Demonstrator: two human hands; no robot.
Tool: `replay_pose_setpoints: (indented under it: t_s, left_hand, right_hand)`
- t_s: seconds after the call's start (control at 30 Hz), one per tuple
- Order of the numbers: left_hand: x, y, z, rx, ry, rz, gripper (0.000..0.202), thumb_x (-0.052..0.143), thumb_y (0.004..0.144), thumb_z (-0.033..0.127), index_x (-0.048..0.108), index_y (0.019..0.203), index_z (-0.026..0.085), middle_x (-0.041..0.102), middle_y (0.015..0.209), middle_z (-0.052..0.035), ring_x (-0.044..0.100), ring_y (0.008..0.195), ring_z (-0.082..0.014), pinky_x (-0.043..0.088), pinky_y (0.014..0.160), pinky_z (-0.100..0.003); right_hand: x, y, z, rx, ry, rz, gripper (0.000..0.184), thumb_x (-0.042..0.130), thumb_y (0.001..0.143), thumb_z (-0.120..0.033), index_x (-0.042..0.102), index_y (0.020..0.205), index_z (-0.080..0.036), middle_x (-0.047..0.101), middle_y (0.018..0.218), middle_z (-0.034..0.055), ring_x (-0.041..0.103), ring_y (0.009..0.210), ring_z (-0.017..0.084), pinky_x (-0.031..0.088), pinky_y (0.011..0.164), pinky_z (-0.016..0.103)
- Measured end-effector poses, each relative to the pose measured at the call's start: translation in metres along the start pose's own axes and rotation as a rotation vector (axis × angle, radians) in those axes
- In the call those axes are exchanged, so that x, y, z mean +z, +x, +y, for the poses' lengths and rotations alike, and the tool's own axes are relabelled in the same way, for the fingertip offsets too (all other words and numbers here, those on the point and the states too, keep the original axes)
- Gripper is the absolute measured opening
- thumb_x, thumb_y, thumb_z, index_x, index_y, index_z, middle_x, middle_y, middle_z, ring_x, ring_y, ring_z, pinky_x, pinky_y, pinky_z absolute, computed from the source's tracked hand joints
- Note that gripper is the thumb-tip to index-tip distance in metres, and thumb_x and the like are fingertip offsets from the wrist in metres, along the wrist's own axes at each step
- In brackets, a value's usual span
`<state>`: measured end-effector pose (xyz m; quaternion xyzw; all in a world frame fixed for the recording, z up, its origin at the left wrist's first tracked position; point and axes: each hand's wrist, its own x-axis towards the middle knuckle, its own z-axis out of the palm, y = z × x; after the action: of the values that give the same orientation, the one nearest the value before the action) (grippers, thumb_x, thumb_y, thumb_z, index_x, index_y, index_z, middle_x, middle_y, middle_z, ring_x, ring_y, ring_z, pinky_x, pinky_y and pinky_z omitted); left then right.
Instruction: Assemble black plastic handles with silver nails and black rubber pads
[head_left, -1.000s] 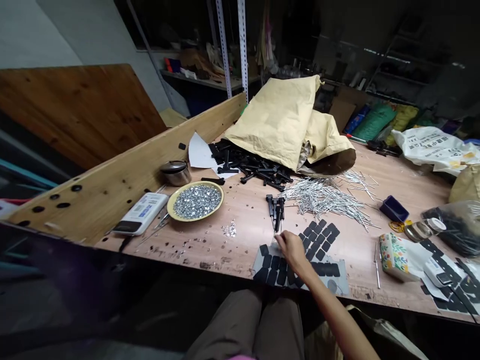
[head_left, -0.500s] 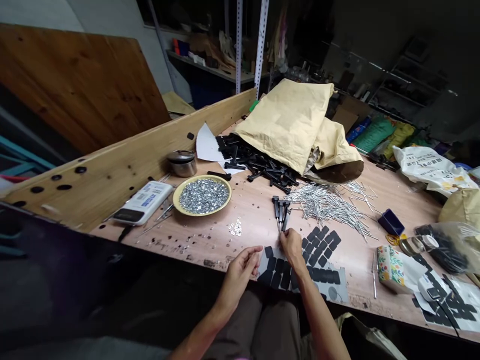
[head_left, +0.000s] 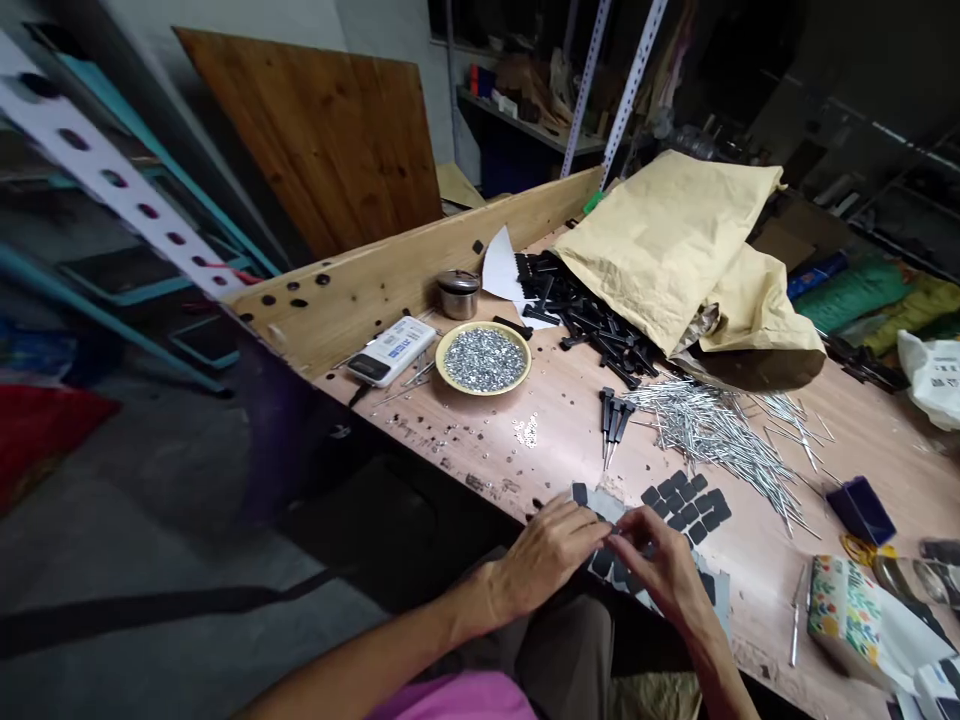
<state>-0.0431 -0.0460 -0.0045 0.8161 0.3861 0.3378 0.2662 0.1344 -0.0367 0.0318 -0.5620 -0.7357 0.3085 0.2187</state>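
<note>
My left hand [head_left: 546, 558] and my right hand [head_left: 661, 568] meet fingertip to fingertip over a grey sheet [head_left: 718, 590] of black pads at the near table edge. Both hands are pinched together on something small that I cannot make out. A loose cluster of black pads [head_left: 688, 496] lies just beyond the hands. A few black pins [head_left: 612, 415] lie side by side further out, next to a spread heap of metal nails [head_left: 720, 430].
A yellow bowl of silver washers [head_left: 484, 358], a small steel tin [head_left: 458, 294] and a white device [head_left: 391, 351] sit at the left. Black plastic parts [head_left: 592, 318] spill from a brown paper sack [head_left: 675, 240]. A blue tray [head_left: 861, 508] and floral box [head_left: 844, 608] are at right.
The view has swung left. My left hand came up onto the table, and both hands drew back to the near edge and joined over the pad sheet.
</note>
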Motion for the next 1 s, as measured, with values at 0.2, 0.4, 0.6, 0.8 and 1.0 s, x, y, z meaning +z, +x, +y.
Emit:
replay_pose_setpoints:
  t_s: [0.2, 0.4, 0.6, 0.8, 1.0]
  left_hand:
    - [-0.003, -0.01, -0.014, -0.449, -0.4, 0.168, 0.017, 0.053, 0.081, 0.026, 0.069, 0.077, 0.02, 0.064, 0.073, -0.0038, 0.061, 0.071, -0.0159, 0.048, 0.067, -0.025]
    - [-0.025, -0.025, -0.047, -0.977, -1.111, 0.268, 0.033, 0.069, 0.058, 0.045, 0.056, 0.061, 0.015, 0.053, 0.052, 0.0042, 0.047, 0.039, -0.0079, 0.037, 0.04, -0.02]
    - [-0.036, -0.025, -0.06, -1.053, -1.235, 0.428, 0.036, 0.072, 0.053, 0.042, 0.06, 0.069, 0.012, 0.052, 0.052, 0.0058, 0.035, 0.031, -0.0019, 0.021, 0.033, -0.018]
    - [-0.04, -0.017, -0.07, -1.115, -1.251, 0.489, 0.04, 0.066, 0.058, 0.034, 0.064, 0.09, 0.01, 0.049, 0.05, 0.0077, 0.03, 0.029, -0.0005, 0.016, 0.034, -0.018]
    - [-0.046, -0.008, -0.062, -1.057, -1.286, 0.449, 0.051, 0.061, 0.062, 0.034, 0.063, 0.108, 0.011, 0.045, 0.05, 0.0082, 0.025, 0.031, 0.0005, 0.011, 0.036, -0.018]
  right_hand:
    - [0.031, 0.037, 0.001, 0.09, 0.312, -0.054, 0.029, 0.061, 0.074, -0.046, 0.051, 0.083, -0.02, 0.061, 0.061, -0.0019, 0.058, 0.053, 0.014, 0.045, 0.051, 0.024]
    - [0.076, 0.118, -0.003, -0.031, 0.092, -0.056, 0.029, 0.039, 0.09, -0.034, 0.061, 0.098, -0.018, 0.065, 0.08, 0.0051, 0.061, 0.063, 0.014, 0.047, 0.058, 0.024]
    - [0.097, 0.17, -0.01, -0.192, -0.637, -0.161, 0.023, 0.043, 0.087, -0.009, 0.063, 0.088, -0.021, 0.062, 0.088, 0.0071, 0.058, 0.081, 0.018, 0.043, 0.064, 0.024]
    - [0.105, 0.185, -0.008, -0.185, -0.647, -0.233, 0.026, 0.041, 0.078, 0.002, 0.057, 0.078, -0.018, 0.061, 0.087, 0.0101, 0.056, 0.078, 0.02, 0.042, 0.063, 0.027]
    - [0.093, 0.159, -0.008, -0.169, -0.449, -0.104, 0.013, 0.043, 0.082, -0.011, 0.053, 0.083, -0.019, 0.062, 0.081, 0.0041, 0.058, 0.072, 0.016, 0.045, 0.066, 0.025]
